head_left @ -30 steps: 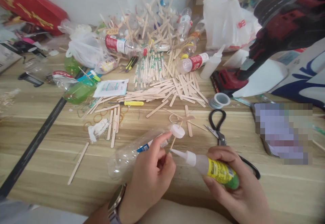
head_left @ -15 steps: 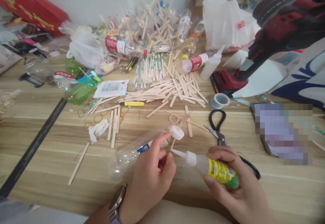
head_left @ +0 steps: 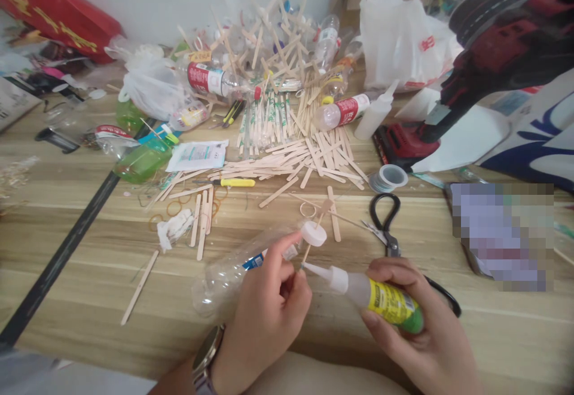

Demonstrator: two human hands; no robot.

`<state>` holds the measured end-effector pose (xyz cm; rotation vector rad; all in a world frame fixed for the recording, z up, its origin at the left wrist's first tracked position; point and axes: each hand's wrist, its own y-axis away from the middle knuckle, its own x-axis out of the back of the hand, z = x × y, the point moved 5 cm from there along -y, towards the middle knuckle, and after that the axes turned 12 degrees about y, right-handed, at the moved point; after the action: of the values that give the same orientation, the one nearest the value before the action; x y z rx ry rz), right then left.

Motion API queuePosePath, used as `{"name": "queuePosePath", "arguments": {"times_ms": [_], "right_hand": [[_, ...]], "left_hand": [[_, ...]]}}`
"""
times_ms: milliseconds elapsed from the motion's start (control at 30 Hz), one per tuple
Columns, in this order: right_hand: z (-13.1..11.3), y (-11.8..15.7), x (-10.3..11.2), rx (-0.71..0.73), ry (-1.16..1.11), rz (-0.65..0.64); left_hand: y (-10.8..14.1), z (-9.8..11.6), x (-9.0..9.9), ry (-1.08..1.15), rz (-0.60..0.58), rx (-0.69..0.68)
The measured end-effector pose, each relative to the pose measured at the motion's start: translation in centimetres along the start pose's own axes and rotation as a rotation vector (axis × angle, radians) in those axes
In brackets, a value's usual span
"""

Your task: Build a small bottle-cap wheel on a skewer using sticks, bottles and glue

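Note:
My left hand (head_left: 275, 293), with a watch on its wrist, pinches the lower end of a thin wooden stick (head_left: 306, 254). The stick passes through a white bottle cap (head_left: 314, 234), and my index finger touches the cap's left edge. A small wooden piece (head_left: 326, 207) sits at the stick's upper end. My right hand (head_left: 417, 323) is wrapped round a glue bottle (head_left: 389, 302) with a yellow label, tilted on its side. Its white nozzle tip is at the stick's lower end, by my left fingertips. Behind my left hand lies a clear plastic bottle (head_left: 224, 275).
Black-handled scissors (head_left: 391, 242) lie behind my right hand, with a phone (head_left: 497, 233) farther right. A wire spool (head_left: 388, 177), loose wooden sticks (head_left: 269, 162), a yellow-handled tool (head_left: 237, 183) and several bottles are farther back. A red power tool (head_left: 403, 144) stands at the right.
Both hands keep nearly the same pose, with the nozzle still at the stick's lower end. The whole view has shifted very slightly.

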<state>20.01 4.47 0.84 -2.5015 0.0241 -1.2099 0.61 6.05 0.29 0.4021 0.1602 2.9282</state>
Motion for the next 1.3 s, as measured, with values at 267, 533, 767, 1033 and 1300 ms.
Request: {"name": "queuePosePath", "arguments": {"times_ms": [267,533,767,1033,1300], "right_hand": [[0.0,0.0,0.1,-0.002,-0.013,0.009],[0.4,0.1,0.0,-0.054,-0.059,0.012],[0.5,0.0,0.0,-0.083,-0.077,0.016],[1.4,0.4,-0.1,-0.165,-0.076,0.029],[1.9,0.4,0.8,-0.275,-0.122,0.039]], "left_hand": [[-0.1,-0.1,0.1,0.047,-0.014,0.004],[-0.1,-0.3,0.1,0.157,-0.044,0.087],[-0.3,-0.3,0.0,0.278,-0.085,0.133],[-0.3,-0.3,-0.1,0.433,-0.085,0.220],[-0.5,-0.5,0.1,0.470,-0.058,0.223]]}}
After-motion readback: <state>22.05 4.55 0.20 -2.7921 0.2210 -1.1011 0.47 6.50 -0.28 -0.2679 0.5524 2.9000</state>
